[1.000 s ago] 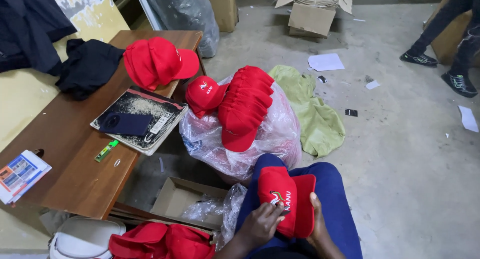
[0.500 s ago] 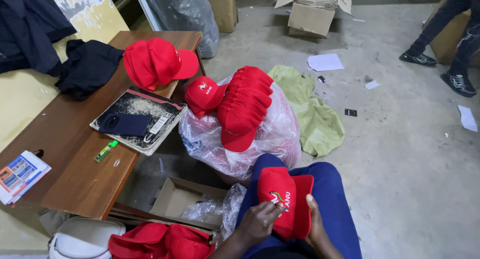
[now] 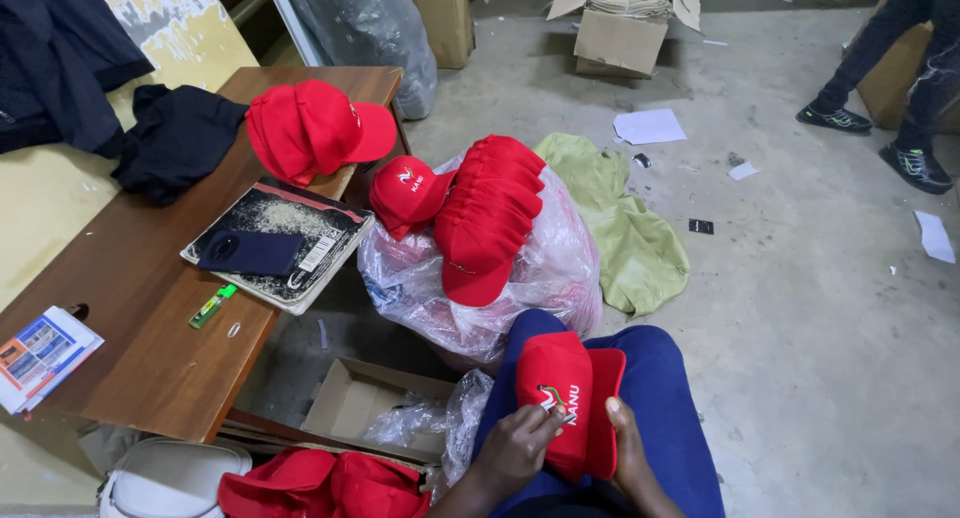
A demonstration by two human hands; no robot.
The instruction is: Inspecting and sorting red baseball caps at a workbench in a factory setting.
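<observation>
I hold a red cap (image 3: 566, 398) on my lap, near centre. My left hand (image 3: 517, 446) pinches its front by the stitched emblem; my right hand (image 3: 632, 450) grips the brim edge. Just beyond, a stack of caps (image 3: 487, 213) rests on a plastic bag (image 3: 540, 278). The counter (image 3: 140, 308) stands left.

You look down on a grey concrete floor (image 3: 800, 308) littered with paper scraps (image 3: 650, 126). A brown wooden table (image 3: 140, 328) stands to your left against a yellow wall (image 3: 190, 28); cardboard boxes (image 3: 620, 23) sit beyond.
</observation>
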